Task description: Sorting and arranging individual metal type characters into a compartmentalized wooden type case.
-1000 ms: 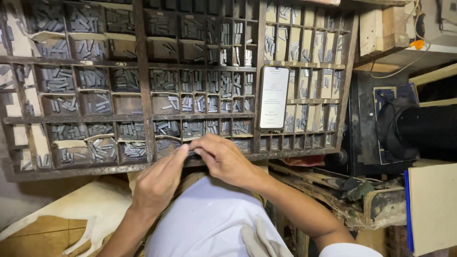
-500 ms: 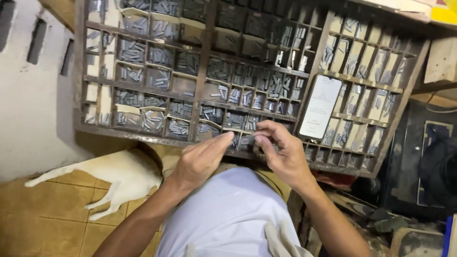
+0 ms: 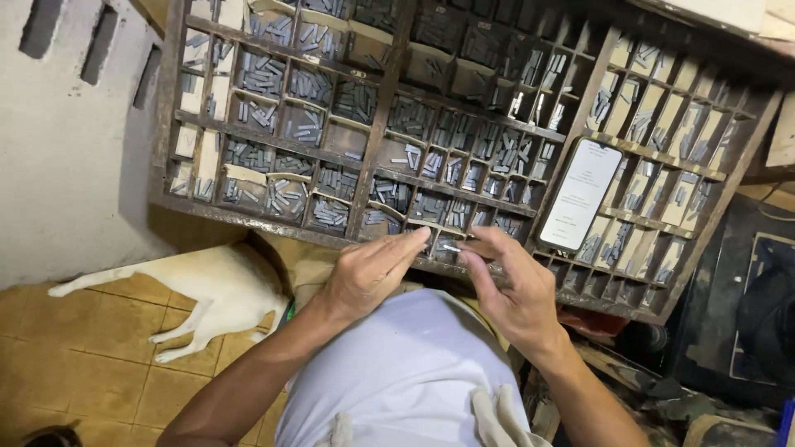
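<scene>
The small metal type piece (image 3: 448,246) sits between my two hands at the near rail of the type case (image 3: 377,124), just in front of my fingertips. My right hand (image 3: 511,285) has its grip closed on it, thumb and forefinger pinching, while my left hand (image 3: 370,271) lies flat beside it with the fingers together and straight, holding nothing that I can see. I judge the picking is in the middle: this one piece is taken out, but I see no finished line of type, and the compartments beyond my grip are full of pieces. To the right of my right hand, a phone (image 3: 582,194) leans in the case. Left of my left hand, a white dog (image 3: 207,285) lies on the tiled floor (image 3: 74,372).
</scene>
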